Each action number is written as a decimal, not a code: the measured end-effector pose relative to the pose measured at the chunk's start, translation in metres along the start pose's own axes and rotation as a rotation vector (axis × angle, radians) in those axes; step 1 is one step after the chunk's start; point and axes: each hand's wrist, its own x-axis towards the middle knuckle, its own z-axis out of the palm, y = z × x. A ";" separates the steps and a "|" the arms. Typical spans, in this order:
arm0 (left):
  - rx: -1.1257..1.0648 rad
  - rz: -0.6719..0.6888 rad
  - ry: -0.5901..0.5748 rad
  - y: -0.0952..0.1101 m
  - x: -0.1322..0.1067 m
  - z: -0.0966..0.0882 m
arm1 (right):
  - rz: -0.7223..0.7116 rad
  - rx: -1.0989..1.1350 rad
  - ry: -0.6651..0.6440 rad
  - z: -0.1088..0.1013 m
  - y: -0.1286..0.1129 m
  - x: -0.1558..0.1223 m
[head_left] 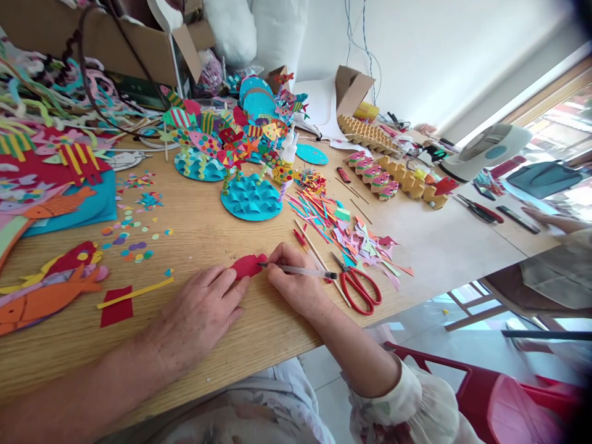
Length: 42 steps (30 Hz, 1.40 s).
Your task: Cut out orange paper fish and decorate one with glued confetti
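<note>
My left hand [197,314] lies flat on the wooden table [208,228], fingertips pressing the edge of a small red paper shape [248,265]. My right hand [296,280] holds a clear-barrelled pen [300,270], its tip touching the red shape's right side. Red-handled scissors [358,287] lie just right of my right hand, next to thin wooden sticks [319,259].
Colourful paper fish and blue wavy discs [250,197] stand mid-table. Paper scraps [361,237] lie right of them, confetti dots [134,237] and foam fish [46,290] at left. Egg cartons [398,176], a cardboard box [115,43] and another person's hand [550,219] sit farther off.
</note>
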 end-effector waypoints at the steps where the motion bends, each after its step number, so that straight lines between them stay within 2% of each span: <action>1: -0.003 0.000 0.000 0.000 0.000 0.000 | -0.001 -0.008 0.004 0.000 0.000 0.000; 7: -0.011 0.006 0.010 0.000 0.001 -0.001 | -0.033 -0.056 0.013 -0.002 -0.002 0.000; 17: -0.007 0.012 0.010 -0.001 0.001 -0.001 | 0.007 0.083 0.047 -0.003 -0.003 0.001; 25: 0.018 0.014 0.039 -0.004 0.002 0.003 | 0.015 0.142 -0.004 0.004 0.002 -0.001; 32: 0.029 -0.003 -0.028 -0.004 0.007 -0.001 | 0.001 0.104 -0.039 0.007 0.003 -0.002; 42: 0.020 -0.024 -0.037 -0.002 0.008 -0.002 | -0.017 0.065 -0.054 0.007 0.002 -0.001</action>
